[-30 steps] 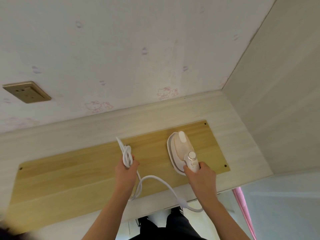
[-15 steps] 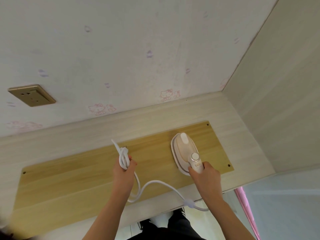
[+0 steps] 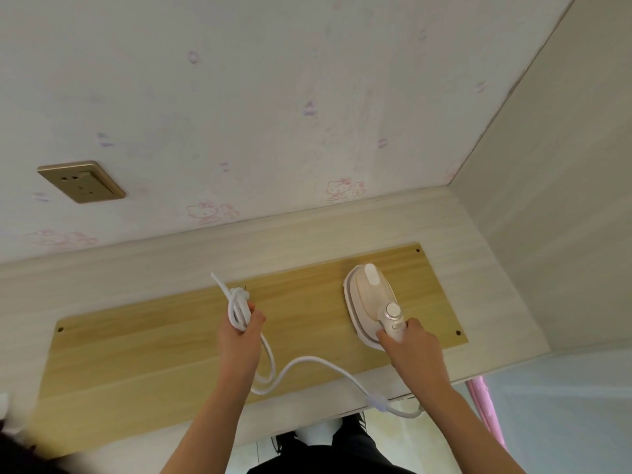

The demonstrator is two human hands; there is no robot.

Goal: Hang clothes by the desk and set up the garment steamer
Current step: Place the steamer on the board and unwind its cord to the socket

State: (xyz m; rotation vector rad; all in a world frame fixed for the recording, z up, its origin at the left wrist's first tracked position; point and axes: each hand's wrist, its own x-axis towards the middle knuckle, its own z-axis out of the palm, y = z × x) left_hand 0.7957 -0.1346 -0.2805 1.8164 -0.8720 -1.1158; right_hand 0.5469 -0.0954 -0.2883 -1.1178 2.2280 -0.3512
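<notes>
While the right hand (image 3: 412,347) wraps around the handle of the white, iron-shaped handheld garment steamer (image 3: 371,301), the steamer's flat face lies on the yellow wood-grain panel (image 3: 164,340) set into the pale desk (image 3: 478,268), toward its right end. The left hand (image 3: 241,331) is clenched around a bunched coil of the steamer's white power cord (image 3: 307,364), with a loose end sticking up past the fingers; whether that end carries the plug I cannot tell.

From the coil the cord sags across the panel and loops over the desk's near edge before rising to the steamer's handle. That hanging loop is the likeliest trouble: if the left hand reaches for the brass-coloured wall socket (image 3: 81,181), well off to the left on the patterned wall, a knotted bundle may pull taut and drag the steamer sideways or off the edge. The loop could also catch on the person's legs below. Freeing the coil before stretching toward the socket would reduce that risk. No hung clothes are in view.
</notes>
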